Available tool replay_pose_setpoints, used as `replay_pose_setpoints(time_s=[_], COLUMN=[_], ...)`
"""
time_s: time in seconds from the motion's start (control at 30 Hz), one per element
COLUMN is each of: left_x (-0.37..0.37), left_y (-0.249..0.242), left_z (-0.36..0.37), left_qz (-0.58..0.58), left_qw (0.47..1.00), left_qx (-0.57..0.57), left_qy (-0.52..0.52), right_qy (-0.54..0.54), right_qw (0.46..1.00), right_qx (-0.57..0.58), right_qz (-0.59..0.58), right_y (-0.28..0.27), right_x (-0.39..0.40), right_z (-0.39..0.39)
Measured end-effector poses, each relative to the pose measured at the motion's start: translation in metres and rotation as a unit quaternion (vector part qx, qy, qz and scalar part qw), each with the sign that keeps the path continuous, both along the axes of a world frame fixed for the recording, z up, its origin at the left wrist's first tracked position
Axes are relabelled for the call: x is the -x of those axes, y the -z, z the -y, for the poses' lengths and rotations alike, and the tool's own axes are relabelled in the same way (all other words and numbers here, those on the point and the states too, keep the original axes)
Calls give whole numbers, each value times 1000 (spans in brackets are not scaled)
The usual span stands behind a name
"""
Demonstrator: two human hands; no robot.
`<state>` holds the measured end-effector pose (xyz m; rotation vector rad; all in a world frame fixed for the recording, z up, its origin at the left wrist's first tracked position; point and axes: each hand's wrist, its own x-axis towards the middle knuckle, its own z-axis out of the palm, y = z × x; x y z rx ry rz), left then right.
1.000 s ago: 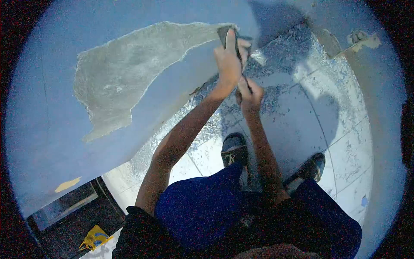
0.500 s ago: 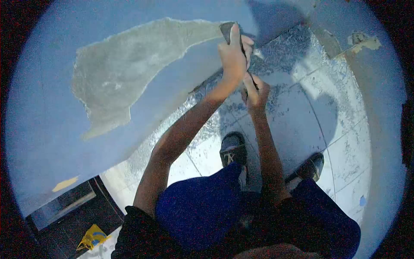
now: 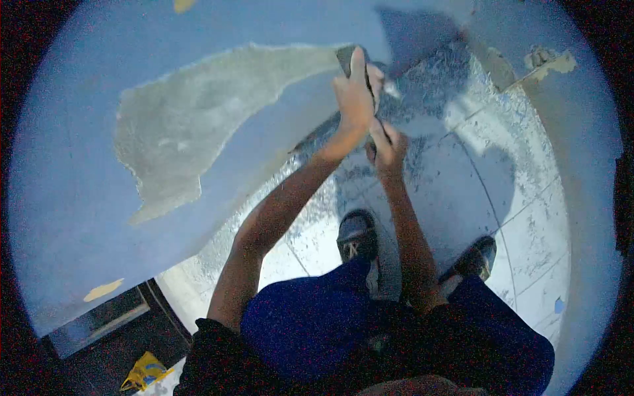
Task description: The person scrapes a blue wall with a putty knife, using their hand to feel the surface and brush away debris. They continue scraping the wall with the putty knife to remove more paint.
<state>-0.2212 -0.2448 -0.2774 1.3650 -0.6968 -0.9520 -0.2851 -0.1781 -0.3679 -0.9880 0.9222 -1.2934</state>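
Observation:
A dark scraper-like tool (image 3: 345,59) has its wide flat end against the blue wall (image 3: 264,145), at the right tip of a bare grey patch (image 3: 185,112). My left hand (image 3: 357,96) is wrapped round the tool near the blade, thumb laid along it. Lower down, my right hand (image 3: 388,148) is closed round the tool's handle. Most of the handle is hidden by my fingers.
Debris and flakes cover the tiled floor (image 3: 535,251) along the wall's foot. My two shoes (image 3: 357,237) stand below my hands. A yellow bag (image 3: 145,371) lies on a dark surface at the lower left. Another damaged spot (image 3: 561,64) shows on the upper right wall.
The view has shifted slightly, so the wall patch and shoes sit a little lower. Both hands keep their hold on the tool, its blade still at the patch's right tip.

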Motion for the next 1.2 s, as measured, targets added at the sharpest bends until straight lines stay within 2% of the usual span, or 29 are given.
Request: replay_pose_setpoints(time_s=[0.1, 0.2, 0.23, 0.3, 0.4, 0.47, 0.5, 0.57, 0.6, 0.63, 0.73, 0.77, 0.87, 0.9, 0.97, 1.03, 1.13, 1.2], left_x=[-5, -4, -1, 1, -5, -6, -3, 2, 1, -4, 0, -10, -22, -30, -38, -39, -54, -58], left_y=[10, -1, -1, -3, 10, 13, 0, -11, -16, -20, -6, -1, 15, 18, 20, 18, 30, 38], left_z=[-5, -1, 5, -1, 1, 2, 4, -8, -6, -11, -21, -27, -49, -59, -72, -85, -100, -112], left_qz=[34, 39, 25, 45, 42, 25, -10, -8, -4, -6, 55, -7, -81, 21, 18, -15, 6, 59], left_qw=[999, 999, 1000, 999, 999, 999, 999, 999, 998, 992, 987, 982, 986, 984, 978, 976, 975, 975], left_qx=[21, 1, 5, -5, 17, 27, 10, -31, -36, -69, -32, -79, -108, -157, -182, -187, -173, -170], left_qy=[17, -9, -13, -4, 8, 14, 30, 43, 52, 102, 148, 173, 95, 78, 99, 108, 136, 133], right_qy=[-30, -36, -34, -5, -32, -81, -24, 2, 7, 12, 43, 60, 82, -8, 17, 6, -3, -44], right_qw=[991, 990, 996, 998, 996, 987, 997, 998, 996, 993, 987, 986, 996, 996, 994, 970, 971, 982], right_qx=[-122, -116, -62, -1, 5, -135, -65, -55, -82, -109, -153, -157, -36, -86, -110, -218, -213, -177], right_qz=[37, 68, 54, -59, -84, 39, 21, -6, -26, -44, -21, 17, -26, -36, 22, 105, 112, 50], right_y=[-19, -8, 0, 17, 23, 10, -16, -21, -25, -28, -20, -17, -24, -34, -41, -55, -57, -56], right_x=[8, -3, 0, 2, 12, 9, 8, 16, 20, 23, 23, 21, 13, 14, 4, 9, 10, 6], right_z=[-9, -5, 2, -2, 1, 1, 8, -4, -2, 0, -13, -15, -15, -16, -11, -8, -12, -26])
